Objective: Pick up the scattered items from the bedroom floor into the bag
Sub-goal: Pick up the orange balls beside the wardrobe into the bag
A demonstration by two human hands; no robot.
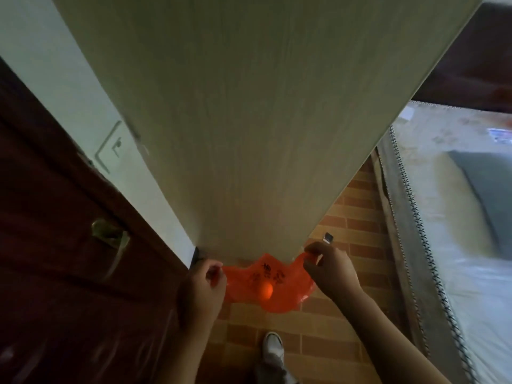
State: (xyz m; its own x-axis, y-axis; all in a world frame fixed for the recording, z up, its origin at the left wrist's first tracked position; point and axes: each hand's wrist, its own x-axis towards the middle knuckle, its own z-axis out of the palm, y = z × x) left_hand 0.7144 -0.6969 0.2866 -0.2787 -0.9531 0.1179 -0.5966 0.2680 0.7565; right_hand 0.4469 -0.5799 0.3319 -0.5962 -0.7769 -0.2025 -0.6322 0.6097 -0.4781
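Observation:
An orange plastic bag [277,281] with black print hangs stretched between my hands, just in front of the foot of a tall cabinet. My left hand [203,286] pinches the bag's left edge. Gripping the right edge is my right hand [329,268]. A small round orange ball [266,290] shows through the bag near its middle. On the floor by the cabinet's right corner lies a small dark and white item [328,238], just beyond my right hand.
The tall pale wood-grain cabinet [249,120] fills the view ahead. A dark wooden door [55,259] with a metal handle [116,239] stands at the left. A bed with a mattress [457,217] lines the right side. My white shoe [273,347] stands on the brick-pattern floor [318,342].

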